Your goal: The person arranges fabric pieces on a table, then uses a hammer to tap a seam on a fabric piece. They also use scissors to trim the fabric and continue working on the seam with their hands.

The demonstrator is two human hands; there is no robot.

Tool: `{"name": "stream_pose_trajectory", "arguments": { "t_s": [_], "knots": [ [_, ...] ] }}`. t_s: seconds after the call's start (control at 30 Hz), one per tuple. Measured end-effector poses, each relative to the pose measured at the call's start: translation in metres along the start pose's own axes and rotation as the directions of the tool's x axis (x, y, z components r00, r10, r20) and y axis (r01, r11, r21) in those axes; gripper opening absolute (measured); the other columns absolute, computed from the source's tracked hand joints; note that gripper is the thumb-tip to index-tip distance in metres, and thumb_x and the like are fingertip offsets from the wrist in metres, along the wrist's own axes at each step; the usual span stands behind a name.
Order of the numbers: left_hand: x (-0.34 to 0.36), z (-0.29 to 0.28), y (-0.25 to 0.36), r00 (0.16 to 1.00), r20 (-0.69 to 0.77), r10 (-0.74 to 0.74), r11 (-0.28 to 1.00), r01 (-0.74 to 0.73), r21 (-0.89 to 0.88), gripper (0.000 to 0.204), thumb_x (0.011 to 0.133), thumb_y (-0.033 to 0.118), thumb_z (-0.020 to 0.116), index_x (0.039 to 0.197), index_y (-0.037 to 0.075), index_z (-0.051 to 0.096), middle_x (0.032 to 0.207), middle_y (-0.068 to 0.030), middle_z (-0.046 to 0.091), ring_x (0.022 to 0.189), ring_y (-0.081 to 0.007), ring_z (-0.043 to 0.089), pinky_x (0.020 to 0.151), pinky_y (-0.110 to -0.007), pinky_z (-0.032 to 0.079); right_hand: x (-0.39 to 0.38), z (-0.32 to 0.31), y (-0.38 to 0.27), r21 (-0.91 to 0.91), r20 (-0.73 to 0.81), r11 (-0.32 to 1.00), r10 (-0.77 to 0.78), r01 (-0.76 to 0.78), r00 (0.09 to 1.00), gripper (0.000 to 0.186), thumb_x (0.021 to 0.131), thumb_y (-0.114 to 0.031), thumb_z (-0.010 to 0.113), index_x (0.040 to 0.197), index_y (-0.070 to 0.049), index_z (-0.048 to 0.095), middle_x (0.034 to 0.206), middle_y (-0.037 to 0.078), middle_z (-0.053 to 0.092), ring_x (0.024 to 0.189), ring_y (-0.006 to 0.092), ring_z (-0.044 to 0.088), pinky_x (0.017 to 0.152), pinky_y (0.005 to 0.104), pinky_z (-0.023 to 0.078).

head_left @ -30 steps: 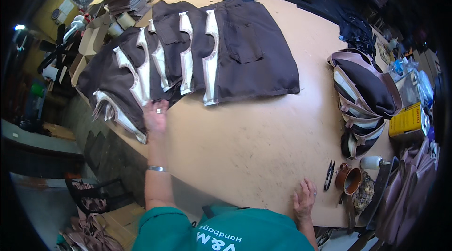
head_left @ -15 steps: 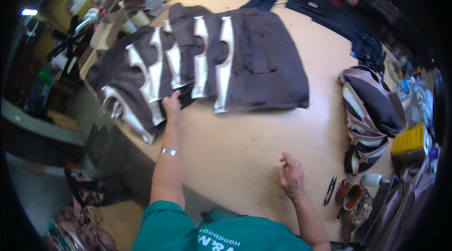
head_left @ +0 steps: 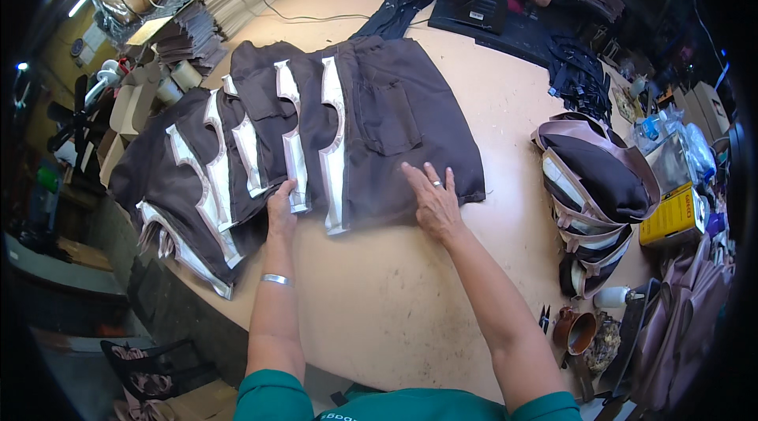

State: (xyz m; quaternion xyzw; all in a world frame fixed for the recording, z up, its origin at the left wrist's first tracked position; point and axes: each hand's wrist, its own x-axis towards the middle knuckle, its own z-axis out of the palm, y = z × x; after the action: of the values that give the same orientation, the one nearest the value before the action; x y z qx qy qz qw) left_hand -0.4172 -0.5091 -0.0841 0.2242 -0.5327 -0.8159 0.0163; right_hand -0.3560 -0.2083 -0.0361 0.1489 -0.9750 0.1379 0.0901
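Observation:
Dark brown fabric panels (head_left: 426, 105) with white, notched edge strips (head_left: 333, 145) lie fanned out and overlapping across the table. My left hand (head_left: 282, 209) has its fingers closed at the lower edge of a middle panel, beside the end of its white strip. Spread fingers of my right hand (head_left: 436, 206) rest on or just over the lower part of the rightmost panel, below its sewn pocket (head_left: 387, 119). Whether that palm presses on the cloth, I cannot tell.
At the right stands a pile of brown bag pieces with pinkish trim (head_left: 604, 168), near a yellow tin (head_left: 671, 217). Snips (head_left: 545, 318) and a copper-coloured cup (head_left: 574, 332) are at lower right. Across the table, a co-worker's hands are beside a black machine (head_left: 479, 3).
My right hand has moved from the bare tabletop forward and left to the rightmost panel. My left hand has shifted to a panel edge farther right in the fan. The view has also shifted.

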Motion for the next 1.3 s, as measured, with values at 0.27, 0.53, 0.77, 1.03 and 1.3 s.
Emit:
{"name": "stream_pose_trajectory", "arguments": {
  "t_s": [0.27,0.53,0.77,1.03,1.3],
  "knots": [
    [-0.007,0.009,0.022,0.967,0.117,-0.224,0.96,0.199,0.196,0.012,0.073,0.014,0.054,0.076,0.002,0.055,0.061,-0.0047,0.055,0.048,-0.018,0.055,0.044,-0.035,0.048,0.018,0.008,0.007,-0.03,-0.158,0.987,-0.158,0.156,0.975,0.066,0.066,0.001,0.051,0.129,-0.012,0.036,0.068,0.004,0.054,0.069,0.0187,0.056,0.069,0.0321,0.041],
    [-0.032,0.002,-0.032,0.837,0.243,-0.491,0.792,0.312,0.525,0.014,0.073,0.018,0.056,0.072,0.004,0.059,0.061,-0.0025,0.056,0.052,-0.0154,0.055,0.05,-0.028,0.048,-0.087,-0.037,-0.008,-0.019,-0.146,0.998,0.064,-0.068,0.987,0.068,0.055,0.003,0.051,0.122,-0.011,0.048,0.058,0.003,0.051,0.057,0.0192,0.053,0.064,0.0302,0.042],
    [-0.071,0.053,-0.03,0.679,0.512,-0.527,0.799,0.19,0.57,0.021,0.079,0.022,0.058,0.085,0.001,0.058,0.082,-0.0079,0.058,0.07,-0.0134,0.056,0.064,-0.027,0.048,-0.145,-0.036,0.006,0.183,-0.264,0.951,0.293,-0.251,0.919,0.06,0.059,0.012,0.04,0.117,-0.002,0.048,0.088,0.012,0.058,0.087,0.0267,0.054,0.091,0.0417,0.036],
    [-0.107,-0.039,0.087,0.966,0.246,0.082,0.866,-0.191,0.462,0.048,0.081,0.02,0.06,0.12,-0.002,0.044,0.105,-0.0131,0.058,0.087,-0.0168,0.057,0.077,-0.028,0.045,-0.15,-0.027,0.018,0.284,-0.273,0.917,0.356,-0.279,0.894,0.066,0.053,0.013,0.037,0.116,-0.002,0.047,0.093,0.013,0.056,0.091,0.0304,0.049,0.093,0.0425,0.033],
    [-0.042,-0.122,0.076,0.921,-0.175,0.349,0.795,-0.192,0.576,0.04,0.072,0.007,0.063,0.106,-0.006,0.048,0.092,-0.01,0.059,0.075,-0.0171,0.058,0.065,-0.028,0.045,-0.148,-0.027,0.014,0.312,-0.264,0.916,0.337,-0.251,0.904,0.067,0.05,0.013,0.037,0.114,-0.002,0.047,0.094,0.014,0.056,0.091,0.0323,0.048,0.093,0.0411,0.032]
  ]
}}
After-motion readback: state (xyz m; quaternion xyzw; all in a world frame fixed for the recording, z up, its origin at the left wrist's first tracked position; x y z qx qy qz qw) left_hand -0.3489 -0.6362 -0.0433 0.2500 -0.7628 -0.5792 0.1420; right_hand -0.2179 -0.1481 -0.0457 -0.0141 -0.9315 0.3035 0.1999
